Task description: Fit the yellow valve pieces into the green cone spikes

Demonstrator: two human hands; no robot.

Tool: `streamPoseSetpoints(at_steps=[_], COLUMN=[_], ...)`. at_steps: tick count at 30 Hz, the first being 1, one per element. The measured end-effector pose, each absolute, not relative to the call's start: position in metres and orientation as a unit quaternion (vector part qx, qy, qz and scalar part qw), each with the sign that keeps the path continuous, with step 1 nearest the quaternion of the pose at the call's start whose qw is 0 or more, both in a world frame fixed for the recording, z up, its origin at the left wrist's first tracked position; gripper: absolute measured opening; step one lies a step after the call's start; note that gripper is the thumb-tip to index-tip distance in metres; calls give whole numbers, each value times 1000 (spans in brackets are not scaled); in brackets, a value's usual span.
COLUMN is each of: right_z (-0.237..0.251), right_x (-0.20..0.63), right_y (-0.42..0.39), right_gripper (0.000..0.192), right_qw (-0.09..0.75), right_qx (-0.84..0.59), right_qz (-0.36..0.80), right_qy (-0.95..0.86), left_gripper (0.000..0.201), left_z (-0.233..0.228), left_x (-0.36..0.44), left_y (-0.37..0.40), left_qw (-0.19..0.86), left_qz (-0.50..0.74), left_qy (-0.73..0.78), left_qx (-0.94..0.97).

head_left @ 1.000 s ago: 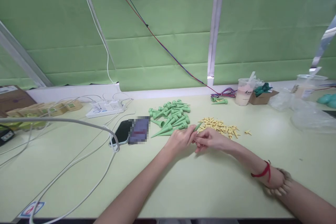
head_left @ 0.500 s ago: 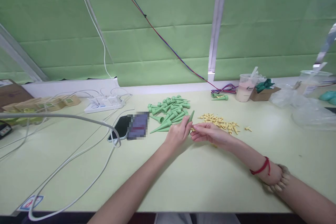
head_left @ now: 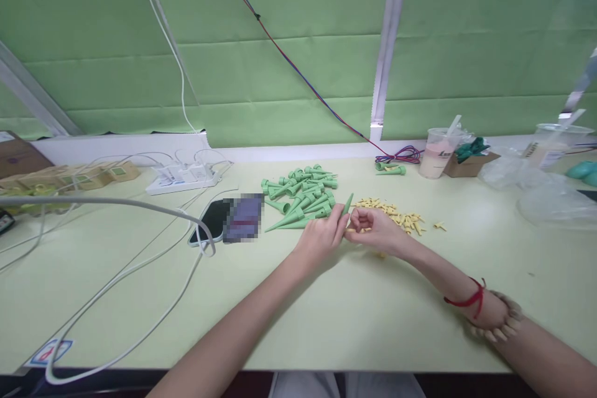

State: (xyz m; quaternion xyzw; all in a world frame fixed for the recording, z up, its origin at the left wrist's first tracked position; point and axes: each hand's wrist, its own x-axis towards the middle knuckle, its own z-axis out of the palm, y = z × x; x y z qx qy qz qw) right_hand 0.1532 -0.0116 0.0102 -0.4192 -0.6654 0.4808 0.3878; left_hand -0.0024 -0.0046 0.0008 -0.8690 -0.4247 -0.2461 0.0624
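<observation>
My left hand point(head_left: 321, 231) is closed around a green plastic spike point(head_left: 347, 204), whose tapered tip points up past the fingers. The rest of that spike is hidden in the palm. Right beside it, my right hand point(head_left: 375, 230) has its fingers curled in, with a small yellow plastic piece point(head_left: 351, 231) at its fingertips, close to the left fingers. Behind the left hand lies a heap of similar green spikes point(head_left: 305, 189). A scattered pile of small yellow branched pieces point(head_left: 405, 221) lies behind and beside the right hand.
Left of the heap are a phone point(head_left: 211, 222) and a blurred dark flat object point(head_left: 243, 219). White cables loop in front of a power strip point(head_left: 184, 179). Drink cups point(head_left: 435, 154), a small carton point(head_left: 469, 165) and plastic bags point(head_left: 550, 199) stand at the back right.
My right fingers have curled in more tightly, and both hands have shifted slightly to the right. My left hand still grips the green spike. The view has moved a little.
</observation>
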Motion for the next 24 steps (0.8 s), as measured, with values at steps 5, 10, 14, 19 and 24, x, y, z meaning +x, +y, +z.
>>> streamPoseSetpoints(at_steps=[5,10,14,19,24], right_z=[15,7,1,5,4], right_x=[155,150,147,155,161], right_y=[-15,-13,-12,-13,-10], right_gripper=[22,24,25,13,10], right_qw=[407,395,398,389,367], right_qx=[-399,-420,-421,-367,-340], right_qz=[364,376,413,332,174], right_qy=[-736,-726,-702,-777,-848], left_gripper=[30,28,29,29,30], left_z=[6,4,5,9,7], left_x=[-3,-7,-7,-3,-2], left_y=[-3,0,0,-2,-3], left_qw=[-89,-178,-222,-293,-293], left_qz=[-303,-399,-413,-401,-390], left_qy=[-479,-451,-451,-437,-423], left_qx=[-819,-778,-759,-750,-764])
